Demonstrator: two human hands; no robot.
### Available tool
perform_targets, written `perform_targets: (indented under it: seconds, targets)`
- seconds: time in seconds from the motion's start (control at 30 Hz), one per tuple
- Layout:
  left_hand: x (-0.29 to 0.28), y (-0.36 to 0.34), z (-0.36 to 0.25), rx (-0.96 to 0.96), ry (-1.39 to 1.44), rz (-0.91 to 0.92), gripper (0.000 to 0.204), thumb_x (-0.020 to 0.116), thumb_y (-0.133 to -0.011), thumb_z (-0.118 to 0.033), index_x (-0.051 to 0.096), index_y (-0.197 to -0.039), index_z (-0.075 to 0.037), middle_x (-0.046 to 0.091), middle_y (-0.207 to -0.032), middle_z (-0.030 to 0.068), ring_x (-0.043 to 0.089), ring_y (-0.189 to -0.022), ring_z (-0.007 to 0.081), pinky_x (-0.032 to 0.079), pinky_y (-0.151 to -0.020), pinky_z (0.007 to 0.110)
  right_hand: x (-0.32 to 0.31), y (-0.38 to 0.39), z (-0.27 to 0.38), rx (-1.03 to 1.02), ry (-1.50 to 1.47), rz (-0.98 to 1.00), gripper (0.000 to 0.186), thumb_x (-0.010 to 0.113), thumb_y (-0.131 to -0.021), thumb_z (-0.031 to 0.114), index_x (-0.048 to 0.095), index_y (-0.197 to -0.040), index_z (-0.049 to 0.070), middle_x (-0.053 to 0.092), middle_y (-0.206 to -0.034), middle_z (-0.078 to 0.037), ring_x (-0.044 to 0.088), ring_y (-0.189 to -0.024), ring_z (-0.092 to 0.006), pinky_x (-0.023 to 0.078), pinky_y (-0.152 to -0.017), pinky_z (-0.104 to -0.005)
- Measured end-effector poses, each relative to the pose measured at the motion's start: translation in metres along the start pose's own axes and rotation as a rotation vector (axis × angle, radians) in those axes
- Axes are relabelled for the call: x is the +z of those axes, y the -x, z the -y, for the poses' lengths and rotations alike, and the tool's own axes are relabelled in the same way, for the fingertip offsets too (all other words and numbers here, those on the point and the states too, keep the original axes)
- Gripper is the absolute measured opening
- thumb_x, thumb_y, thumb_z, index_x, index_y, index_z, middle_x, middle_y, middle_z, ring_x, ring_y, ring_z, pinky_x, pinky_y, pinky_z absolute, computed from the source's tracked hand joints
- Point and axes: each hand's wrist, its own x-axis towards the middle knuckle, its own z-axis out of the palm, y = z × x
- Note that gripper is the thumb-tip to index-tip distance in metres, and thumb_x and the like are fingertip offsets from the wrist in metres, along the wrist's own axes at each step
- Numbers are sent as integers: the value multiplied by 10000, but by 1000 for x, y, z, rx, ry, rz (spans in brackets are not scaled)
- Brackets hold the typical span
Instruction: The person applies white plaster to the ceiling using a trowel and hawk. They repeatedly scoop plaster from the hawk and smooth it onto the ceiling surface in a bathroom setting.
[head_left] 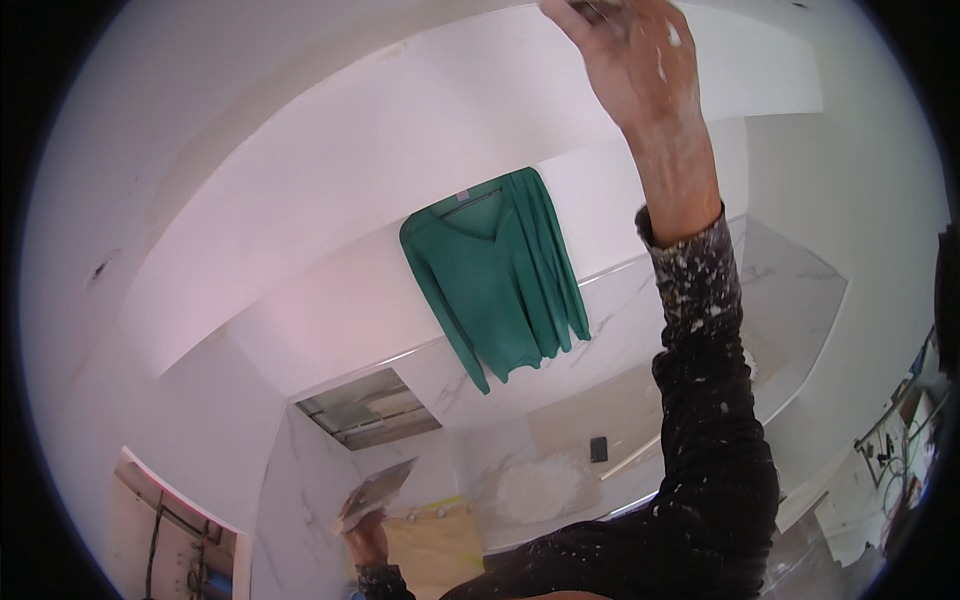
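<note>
Head view shows two hands: the right hand (635,50), plaster-flecked, is raised to the white ceiling (330,170) with its fingers closed on a tool mostly cut off at the top edge, while the left hand (362,528), low down, grips one flat grey plaster board (378,487). One green long-sleeved top (495,280) hangs on one hanger against the white wall, between the hands, above marble-patterned tiles (620,330).

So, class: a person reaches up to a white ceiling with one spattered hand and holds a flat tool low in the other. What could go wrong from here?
1. The raised right hand is stretched far overhead, so balance may suffer.
2. White spatter already dots the dark sleeve; more could drip onto the green shirt hanging nearby.
3. The flat tool in the left hand sits tilted and could shed material.
</note>
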Motion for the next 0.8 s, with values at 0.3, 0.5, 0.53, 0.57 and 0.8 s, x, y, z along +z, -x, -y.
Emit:
perform_targets:
  seconds: [0.3,0.5,0.53,0.57,0.8]
  targets:
    - [-1,2,3,10,84,28,486,644,-643,-48,630,-1113,75,665,-1028,123,608,-953,210,461,-867,309,68,19,-112,723,-1183,-228,244,412,-1043,137,539,-1067,-70,590,-1135,-200,591,-1058,-297,536,-995,-482]
    - [-8,4,6,-10,43,38,492,650,-632,-69,627,-1104,70,668,-1051,128,612,-981,226,462,-902,331,101,0,-147,762,-1563,-325,232,401,-1025,119,518,-1078,-74,596,-1119,-199,599,-1040,-320,551,-967,-480]
    - [-7,9,7,-13,77,55,494,649,-630,-72,627,-1103,69,667,-1055,127,612,-985,226,461,-909,333,99,3,-151,687,-1151,-178,196,466,-1005,119,546,-1050,-55,605,-1079,-169,604,-1013,-282,546,-964,-450]
    - [-6,10,6,-3,27,23,494,647,-630,-75,628,-1103,68,667,-1056,127,612,-989,227,460,-914,334,101,5,-156,602,-741,-33,164,531,-986,119,573,-1023,-35,614,-1038,-138,608,-986,-245,542,-960,-420]
    - [-1,10,4,1,-15,6,497,630,-625,-92,632,-1095,70,665,-1051,135,611,-994,232,457,-925,337,121,6,-180,760,-1578,-279,256,536,-1005,212,561,-1123,-13,611,-1093,-138,598,-1015,-268,517,-974,-465]
